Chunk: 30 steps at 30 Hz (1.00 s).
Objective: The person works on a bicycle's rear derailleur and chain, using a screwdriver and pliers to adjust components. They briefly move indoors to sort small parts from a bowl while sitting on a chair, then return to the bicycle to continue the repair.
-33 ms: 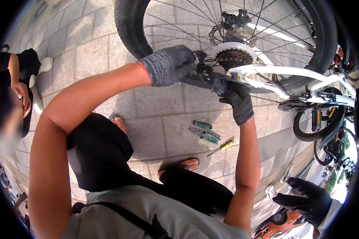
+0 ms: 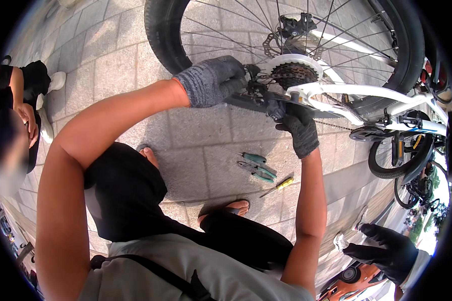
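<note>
A white-framed bicycle (image 2: 356, 89) has its rear wheel, with a black tyre (image 2: 166, 37), at the top of the view. A rust-brown cassette (image 2: 291, 74) sits at the hub in front of a pale disc. My left hand (image 2: 213, 81), in a grey knit glove, is closed with its fingertips on the rear derailleur (image 2: 258, 89), left of the cassette. My right hand (image 2: 301, 131), gloved too, reaches up below the frame tube. Its fingers curl at the derailleur's lower body and are partly hidden there. The chain runs right toward the crank.
On the paving between my feet and the wheel lie a green-handled screwdriver (image 2: 254, 157), green-handled pliers (image 2: 258, 171) and a yellow-handled screwdriver (image 2: 285, 183). A seated person (image 2: 27, 115) is at the left, another person's legs (image 2: 386, 248) at lower right. More bicycles (image 2: 404, 155) stand at right.
</note>
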Each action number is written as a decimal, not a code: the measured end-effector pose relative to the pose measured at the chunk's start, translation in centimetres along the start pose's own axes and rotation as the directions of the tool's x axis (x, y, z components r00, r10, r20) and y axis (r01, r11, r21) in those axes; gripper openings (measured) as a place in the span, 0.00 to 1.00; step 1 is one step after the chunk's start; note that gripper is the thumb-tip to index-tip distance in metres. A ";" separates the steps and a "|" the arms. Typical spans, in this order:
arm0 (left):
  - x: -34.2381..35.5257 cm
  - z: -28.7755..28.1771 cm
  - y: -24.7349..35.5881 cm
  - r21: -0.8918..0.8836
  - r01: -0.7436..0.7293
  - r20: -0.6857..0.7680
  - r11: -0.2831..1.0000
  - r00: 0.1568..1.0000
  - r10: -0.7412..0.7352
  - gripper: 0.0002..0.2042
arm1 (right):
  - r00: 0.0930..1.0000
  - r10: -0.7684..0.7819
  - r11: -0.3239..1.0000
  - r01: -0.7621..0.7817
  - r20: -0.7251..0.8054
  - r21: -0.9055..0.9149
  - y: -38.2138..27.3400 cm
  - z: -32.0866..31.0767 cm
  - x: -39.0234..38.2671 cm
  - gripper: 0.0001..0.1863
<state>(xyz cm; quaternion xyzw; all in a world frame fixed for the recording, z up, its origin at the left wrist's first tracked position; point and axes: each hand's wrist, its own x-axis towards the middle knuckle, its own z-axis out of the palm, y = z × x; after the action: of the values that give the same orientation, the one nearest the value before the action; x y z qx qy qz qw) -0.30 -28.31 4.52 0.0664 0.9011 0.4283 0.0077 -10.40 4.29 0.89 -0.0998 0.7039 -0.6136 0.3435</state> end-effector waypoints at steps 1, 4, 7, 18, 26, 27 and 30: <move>0.0 -0.1 -0.2 -0.009 -0.025 -0.017 1.000 1.000 0.025 0.13 | 1.000 0.002 1.000 -0.002 0.004 -0.004 -0.1 0.0 0.1 0.26; 0.3 -0.2 -0.3 -0.018 -0.137 -0.088 0.990 0.987 0.135 0.12 | 1.000 -0.004 1.000 0.004 -0.002 -0.004 -0.1 -0.1 0.0 0.26; 0.5 0.0 -0.6 0.032 -0.253 -0.147 0.967 0.956 0.255 0.12 | 1.000 -0.030 1.000 0.030 0.008 -0.004 0.2 -0.1 0.0 0.28; 0.3 0.4 -1.9 0.074 -0.160 -0.140 0.984 0.976 0.169 0.13 | 0.998 -0.032 0.999 0.032 0.051 0.008 0.7 -0.3 -0.1 0.32; 0.1 0.5 -2.1 0.072 -0.119 -0.127 0.990 0.984 0.127 0.14 | 0.999 0.003 1.000 -0.003 0.038 -0.005 1.6 -0.3 0.0 0.34; 0.1 0.6 -2.2 0.070 -0.133 -0.139 0.989 0.980 0.141 0.14 | 0.999 -0.004 1.000 0.005 0.032 -0.020 1.6 -0.2 0.0 0.34; 0.2 0.5 -2.1 -0.035 -0.168 -0.172 0.985 0.972 0.159 0.14 | 1.000 -0.022 0.999 0.023 0.021 -0.042 1.5 0.2 0.0 0.34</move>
<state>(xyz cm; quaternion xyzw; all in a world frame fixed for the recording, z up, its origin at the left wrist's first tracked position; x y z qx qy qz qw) -0.72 -29.24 2.60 0.1035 0.8792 0.4537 -0.1025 -9.83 4.50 -0.48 -0.1214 0.7119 -0.6015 0.3415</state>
